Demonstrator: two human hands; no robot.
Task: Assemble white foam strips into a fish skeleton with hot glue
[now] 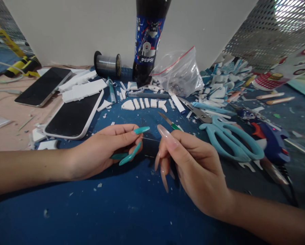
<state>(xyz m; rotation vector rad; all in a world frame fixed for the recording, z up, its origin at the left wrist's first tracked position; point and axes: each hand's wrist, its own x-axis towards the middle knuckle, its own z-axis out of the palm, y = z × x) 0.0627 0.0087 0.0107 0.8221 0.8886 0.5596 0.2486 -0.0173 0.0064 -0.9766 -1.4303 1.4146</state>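
At centre frame, I see the left hand (116, 139) and right hand (198, 163), fingertips together, apparently pinching a thin strand (151, 139) straight between them, while white pieces (154, 103) lie above in a row, seemingly to keep their order.

Two hands (103, 144) (198, 173), two phones (42, 86) (70, 120), one bottle (149, 42), one spool (107, 66), one pair of scissors (214, 127), white scraps (83, 90) (past counting)

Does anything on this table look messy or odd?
Yes: white scraps litter the blue table, and a white strip overlaps the white-edged phone's far end, as if dropped there. The nails also mismatch: teal on the left hand, pale on the right hand.
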